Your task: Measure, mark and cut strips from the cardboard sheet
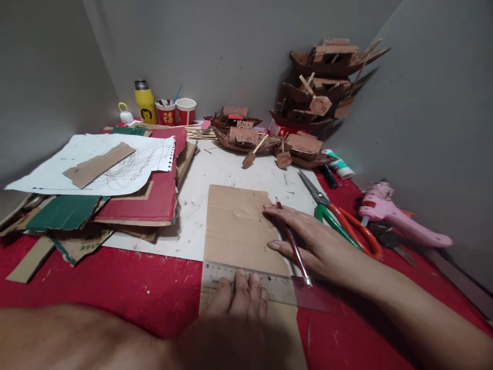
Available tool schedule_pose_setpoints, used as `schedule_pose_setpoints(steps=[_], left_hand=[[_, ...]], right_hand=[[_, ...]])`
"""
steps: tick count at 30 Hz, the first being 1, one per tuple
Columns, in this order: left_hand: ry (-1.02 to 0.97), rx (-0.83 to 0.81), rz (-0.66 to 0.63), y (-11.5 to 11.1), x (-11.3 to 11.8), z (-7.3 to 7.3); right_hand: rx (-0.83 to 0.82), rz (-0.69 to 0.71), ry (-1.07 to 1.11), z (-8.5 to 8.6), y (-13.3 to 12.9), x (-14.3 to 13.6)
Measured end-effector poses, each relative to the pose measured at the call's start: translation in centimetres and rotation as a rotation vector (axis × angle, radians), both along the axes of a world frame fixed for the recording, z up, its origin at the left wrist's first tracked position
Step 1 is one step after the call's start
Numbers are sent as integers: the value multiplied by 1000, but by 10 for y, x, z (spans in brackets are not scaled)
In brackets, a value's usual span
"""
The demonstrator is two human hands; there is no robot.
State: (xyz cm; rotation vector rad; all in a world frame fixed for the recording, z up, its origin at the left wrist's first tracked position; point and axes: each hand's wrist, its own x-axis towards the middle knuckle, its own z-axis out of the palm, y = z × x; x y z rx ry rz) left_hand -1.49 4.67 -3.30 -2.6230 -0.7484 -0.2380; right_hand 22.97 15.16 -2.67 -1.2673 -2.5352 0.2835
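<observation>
Landmark: cardboard sheet [239, 226], a tall brown rectangle lying flat on the white board [196, 205], its long axis running away from the person toward the back wall.

1. Left of the cardboard sheet: a stack of red, green and brown card offcuts [115, 205], topped by a scribbled sheet of paper [96, 162].

2. Left hand [241, 293], at the near end of the cardboard sheet: fingers [254, 288] flat and close together, pressing a clear ruler [265, 285]. The ruler lay crosswise on the sheet, at right angles to its long axis, its right end overhanging onto the red table cover [115, 282]. Forearm came in low from the left, blurred in the foreground.

3. Right hand [308, 241], on the right edge of the cardboard sheet, beyond the ruler: palm down, fingers spread and resting on the card, a red pencil [295, 246] pinned loosely between them. The pencil ran nearly parallel to the sheet's long axis, tip pointing away from the person, butt end nearest the ruler. This hand was the nearer one to the pencil and to the bare card.

4. Right of the cardboard sheet: scissors [339, 218] with green and orange handles, just beside the right hand; farther right, a pink glue gun [396, 218].

5. Behind the cardboard sheet: cardboard model boats [250, 136].
</observation>
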Motion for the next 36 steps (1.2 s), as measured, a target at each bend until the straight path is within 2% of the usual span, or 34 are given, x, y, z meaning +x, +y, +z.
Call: schedule_pose_setpoints(steps=[7, 12, 15, 18, 20, 23, 27, 36], left_hand=[[-60, -9, -11, 1, 0, 3], [-127, 10, -31, 6, 1, -4], [-131, -2, -45, 8, 1, -7], [-118, -17, -33, 7, 0, -9], [-117, -14, -36, 6, -1, -10], [-124, -13, -39, 6, -1, -11], [-138, -19, -41, 6, -1, -9], [-111, -50, -22, 6, -1, -12]], right_hand=[[-22, -13, 9, 5, -2, -3], [-49, -11, 5, 12, -2, -6], [-9, -32, 106, 19, -3, -1], [-11, -96, 299, 31, -10, 4], [-154, -110, 438, 40, -17, 5], [-445, -60, 574, 46, -28, -1], [-750, -56, 609, 41, -33, -14], [-1024, -192, 722, 29, -24, -15]])
